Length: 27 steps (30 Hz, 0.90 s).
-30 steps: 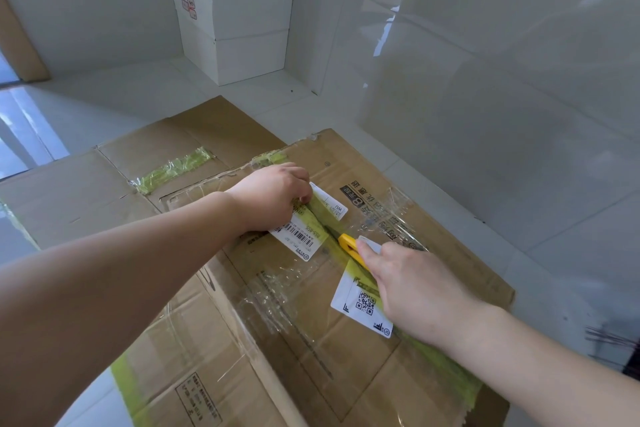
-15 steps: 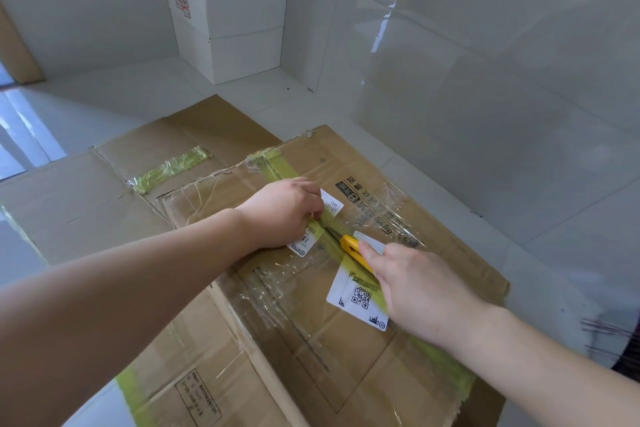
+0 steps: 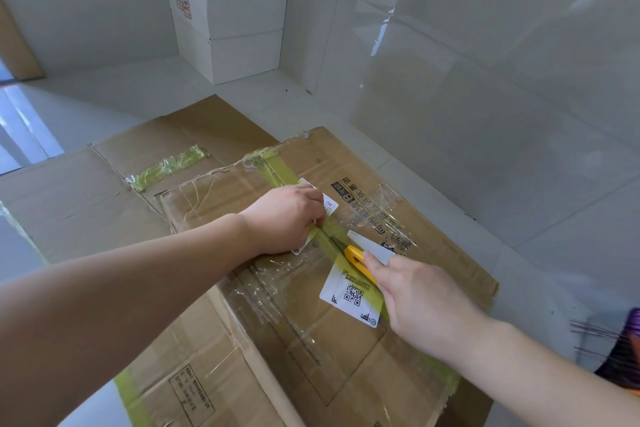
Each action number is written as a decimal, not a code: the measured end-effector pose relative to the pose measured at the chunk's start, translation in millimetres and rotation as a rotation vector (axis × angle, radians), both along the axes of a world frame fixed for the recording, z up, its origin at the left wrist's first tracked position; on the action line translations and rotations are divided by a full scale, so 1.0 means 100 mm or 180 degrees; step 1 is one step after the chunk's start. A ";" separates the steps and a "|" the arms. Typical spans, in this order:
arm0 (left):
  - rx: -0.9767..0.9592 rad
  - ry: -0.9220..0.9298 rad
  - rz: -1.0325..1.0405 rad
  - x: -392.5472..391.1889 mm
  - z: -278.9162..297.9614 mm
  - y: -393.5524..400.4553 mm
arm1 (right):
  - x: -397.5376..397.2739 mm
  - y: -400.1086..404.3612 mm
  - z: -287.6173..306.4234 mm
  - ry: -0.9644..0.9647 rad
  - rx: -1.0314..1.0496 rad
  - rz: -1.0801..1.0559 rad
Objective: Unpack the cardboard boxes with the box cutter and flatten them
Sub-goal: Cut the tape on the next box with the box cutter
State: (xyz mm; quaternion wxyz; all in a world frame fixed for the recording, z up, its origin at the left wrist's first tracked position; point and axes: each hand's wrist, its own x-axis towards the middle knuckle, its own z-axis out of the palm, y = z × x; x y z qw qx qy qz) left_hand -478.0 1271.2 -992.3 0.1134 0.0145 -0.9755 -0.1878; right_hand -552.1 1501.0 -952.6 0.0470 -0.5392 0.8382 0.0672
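From my remote station I log a pale tiled floor (image 3: 467,135) with broad bare room to the right of the work and toward the far wall. A flattened brown cardboard sheet (image 3: 69,204) lies on it at left, its far edge running toward a white cube-shaped box (image 3: 235,21) that stands well apart in the corner. Over the sheet's near right part sits the large brown cardboard box (image 3: 346,340), wrapped in clear film, its right edge near the open tiles and its far corner crumpled. A strip of yellow-green tape (image 3: 277,168) runs along the top seam. A white label with a QR code (image 3: 349,298) is stuck across that seam.

The left hand (image 3: 284,218) rests on the box top beside the seam, fingers curled down on a smaller white barcode label (image 3: 330,204); I cannot tell whether they pinch anything. The right hand (image 3: 422,302) is clenched round the yellow box cutter (image 3: 356,258), forefinger laid along its back. The cutter's tip sits on the taped seam, between the two hands, just beside the left fingertips. A dark object with purple (image 3: 623,350) shows at the right edge, too blurred to identify.
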 end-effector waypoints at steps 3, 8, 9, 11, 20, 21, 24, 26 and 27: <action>0.0005 -0.0032 -0.0132 0.01 0.01 0.02 | 0.00 0.01 0.04 0.0035 0.0094 -0.0004; -0.0048 -0.0098 -0.0094 0.00 0.02 0.02 | 0.02 0.13 0.12 -0.0003 0.0275 -0.0035; -0.0064 -0.0103 -0.0095 0.00 0.02 0.02 | 0.02 0.17 0.13 0.0005 0.0307 -0.0035; -0.0081 -0.0099 -0.0092 0.01 0.02 0.03 | 0.04 0.25 0.14 0.0015 0.0364 -0.0042; -0.0016 0.0047 -0.0503 0.01 0.05 0.35 | 0.07 0.31 0.11 0.0018 0.0244 -0.0082; 0.0003 0.0076 -0.0515 0.00 0.04 0.36 | 0.07 0.31 0.10 0.0024 0.0256 -0.0091; 0.0007 0.0091 -0.0497 -0.01 0.03 0.35 | 0.08 0.32 0.09 0.0107 0.0292 -0.0076; -0.0013 0.0074 -0.0514 -0.01 0.04 0.36 | 0.08 0.35 0.08 0.0088 0.0277 -0.0079; -0.0024 0.0076 -0.0526 -0.01 0.04 0.36 | 0.08 0.38 0.08 0.0067 0.0291 -0.0082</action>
